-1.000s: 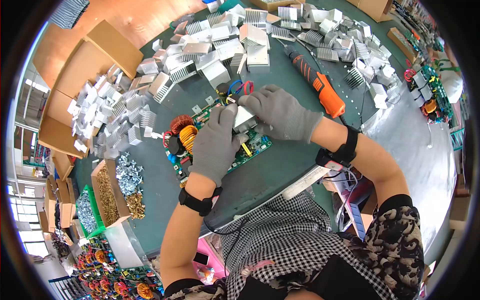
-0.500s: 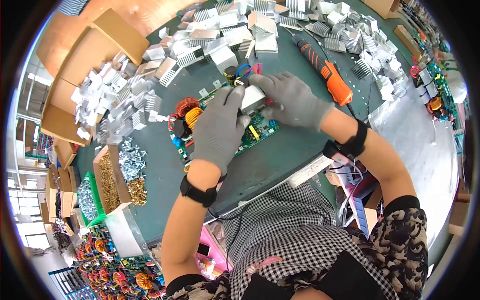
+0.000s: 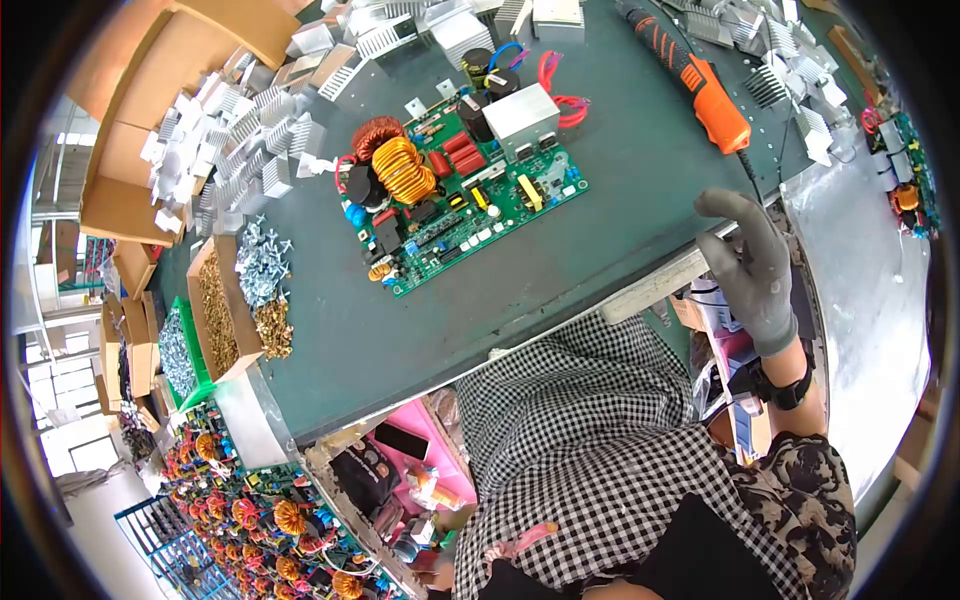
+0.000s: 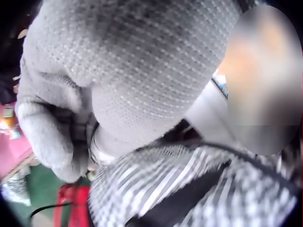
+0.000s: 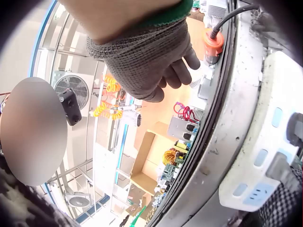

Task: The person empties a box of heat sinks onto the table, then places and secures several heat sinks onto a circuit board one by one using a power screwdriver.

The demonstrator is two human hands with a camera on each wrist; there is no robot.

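No brand, label or writing is showing clearly enough to read on any part here; the markings on the green circuit board (image 3: pixel 462 195) are coming through too small and blurred. The board is lying flat and slightly skewed on the dark green work table (image 3: pixel 420 330), well in front of the person, with nobody touching it. It is carrying a copper-orange wound coil (image 3: pixel 403 168) beside a darker reddish coil, black round capacitors, red block parts, yellow parts and a silvery metal heat sink (image 3: pixel 521 110) sitting at its far right corner, with red wires (image 3: pixel 566 100) looping out just beside that block. The right hand (image 3: pixel 752 268), in a grey knit glove, is hovering over the near table edge to the right of the board, fingers relaxed and loosely spread, gripping nothing. An orange and black electric screwdriver (image 3: pixel 695 78) is lying on the table beyond it. The left hand (image 4: pixel 128 80), also gloved in grey, is showing only in the left wrist view, close against the checked shirt (image 3: pixel 590 440); whether it is holding anything cannot be told. Loose finned heat sinks (image 3: pixel 255 150) are lying heaped left of the board.
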